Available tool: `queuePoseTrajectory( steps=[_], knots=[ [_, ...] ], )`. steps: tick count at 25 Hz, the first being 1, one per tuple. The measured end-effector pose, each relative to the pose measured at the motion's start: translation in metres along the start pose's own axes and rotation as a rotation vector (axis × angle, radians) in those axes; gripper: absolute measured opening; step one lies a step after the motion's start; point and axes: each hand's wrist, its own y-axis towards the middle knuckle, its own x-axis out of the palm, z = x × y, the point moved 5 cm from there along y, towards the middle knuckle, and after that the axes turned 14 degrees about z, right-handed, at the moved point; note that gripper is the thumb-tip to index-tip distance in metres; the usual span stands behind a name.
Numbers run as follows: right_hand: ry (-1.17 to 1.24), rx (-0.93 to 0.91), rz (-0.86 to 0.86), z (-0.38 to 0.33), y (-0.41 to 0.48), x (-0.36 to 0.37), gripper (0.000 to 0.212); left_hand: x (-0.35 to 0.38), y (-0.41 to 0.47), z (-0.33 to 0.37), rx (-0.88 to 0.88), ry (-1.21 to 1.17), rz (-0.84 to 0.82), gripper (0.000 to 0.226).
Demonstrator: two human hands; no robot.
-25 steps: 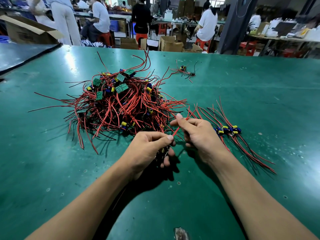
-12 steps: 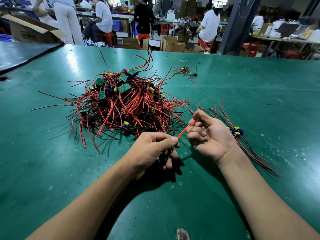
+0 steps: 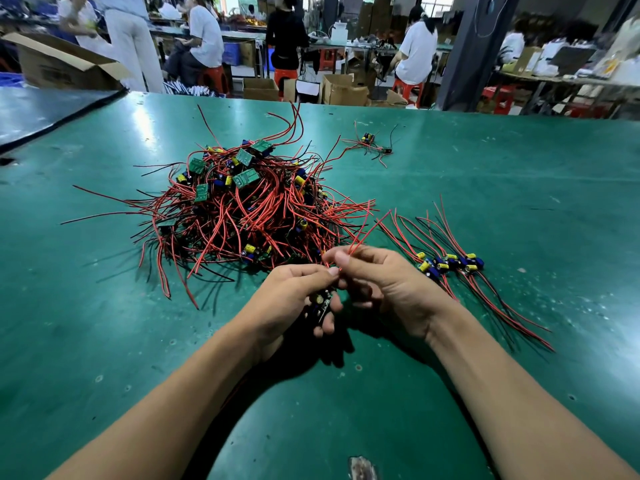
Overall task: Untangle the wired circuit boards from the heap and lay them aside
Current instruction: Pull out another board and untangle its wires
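Board (image 3: pixel 320 303) | in left hand (image 3: pixel 291 294) | wire (image 3: pixel 361 237) pinched by right hand (image 3: pixel 389 284) fingers (image 3: pixel 342 259)

Both bare forearms reach forward from the lower corners and converge at the middle. The left grip (image 3: pixel 294 296), knuckles up, curls its fingers round a small circuit board (image 3: pixel 321 304). The right grip (image 3: pixel 388 285), just beside it, pinches red wires (image 3: pixel 360 237) between thumb and forefinger.

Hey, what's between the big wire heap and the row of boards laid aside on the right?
Head view: bare green table, crossed by the red wires the right hand pinches and stray wire ends.
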Motion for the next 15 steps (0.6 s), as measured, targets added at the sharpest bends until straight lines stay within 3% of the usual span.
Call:
queuePoseTrajectory(
  steps=[3,15],
  knots=[
    [-0.058,0.010,-0.070,0.001,-0.002,0.001,0.018,0.000,-0.002,0.001,-0.044,-0.019,-0.046,0.018],
    [0.303,-0.192,0.345,-0.009,0.013,-0.004,0.019,0.006,-0.001,0.004,-0.075,-0.055,-0.107,0.021]
  ],
)
